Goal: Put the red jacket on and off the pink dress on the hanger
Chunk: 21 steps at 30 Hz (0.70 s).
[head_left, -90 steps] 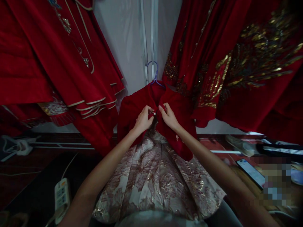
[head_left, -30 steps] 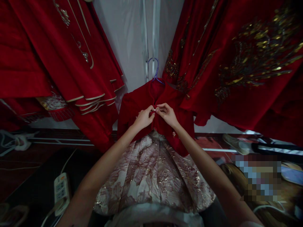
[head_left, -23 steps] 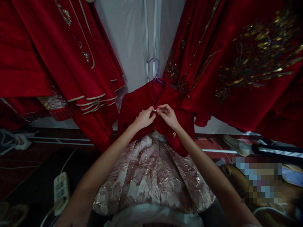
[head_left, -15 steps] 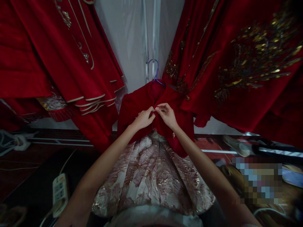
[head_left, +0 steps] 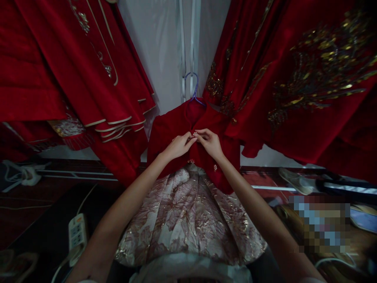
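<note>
A small red velvet jacket hangs on a blue hanger over a pale skirt with a gold and pink floral pattern. My left hand and my right hand meet at the jacket's front opening, fingertips pinched together on a small jewelled button. A second jewelled button sits lower on the front edge and a third button shows below my right wrist.
Large red garments hang at the left and, with gold embroidery, at the right. A white power strip with its cord lies on the dark floor at lower left. A shoe lies at right.
Both hands have moved up the jacket's front from a lower button to one nearer the collar. In the last half second they barely shift, fingers still pinched together.
</note>
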Each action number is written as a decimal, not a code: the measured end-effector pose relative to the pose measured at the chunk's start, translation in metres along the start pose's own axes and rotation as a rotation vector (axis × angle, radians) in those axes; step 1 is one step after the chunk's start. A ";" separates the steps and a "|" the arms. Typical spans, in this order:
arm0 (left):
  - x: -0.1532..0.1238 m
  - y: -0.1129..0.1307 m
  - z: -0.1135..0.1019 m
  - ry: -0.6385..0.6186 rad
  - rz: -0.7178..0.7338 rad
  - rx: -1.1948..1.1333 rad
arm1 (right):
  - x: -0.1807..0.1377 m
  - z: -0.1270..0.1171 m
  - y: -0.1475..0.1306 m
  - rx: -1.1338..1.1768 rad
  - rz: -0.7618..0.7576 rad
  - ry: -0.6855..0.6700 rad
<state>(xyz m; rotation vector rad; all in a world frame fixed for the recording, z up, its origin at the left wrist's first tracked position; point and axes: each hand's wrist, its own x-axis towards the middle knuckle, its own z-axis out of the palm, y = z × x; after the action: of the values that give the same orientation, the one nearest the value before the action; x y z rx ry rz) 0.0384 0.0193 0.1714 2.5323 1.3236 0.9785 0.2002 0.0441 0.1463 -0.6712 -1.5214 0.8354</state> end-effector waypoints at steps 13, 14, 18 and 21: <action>0.003 -0.006 -0.010 -0.096 0.077 0.074 | 0.003 -0.004 -0.002 0.078 0.081 -0.061; 0.003 -0.006 -0.011 -0.102 0.078 0.074 | 0.004 -0.005 -0.003 0.080 0.084 -0.071; 0.002 -0.006 -0.012 -0.131 0.080 0.058 | 0.004 -0.009 -0.004 0.084 0.093 -0.105; 0.003 -0.009 -0.012 -0.140 0.093 0.057 | 0.005 -0.011 -0.004 0.097 0.114 -0.123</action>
<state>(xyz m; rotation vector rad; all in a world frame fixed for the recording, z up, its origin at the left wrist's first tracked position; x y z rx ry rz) 0.0263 0.0244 0.1792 2.6716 1.2217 0.7722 0.2107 0.0478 0.1528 -0.6492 -1.5529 1.0466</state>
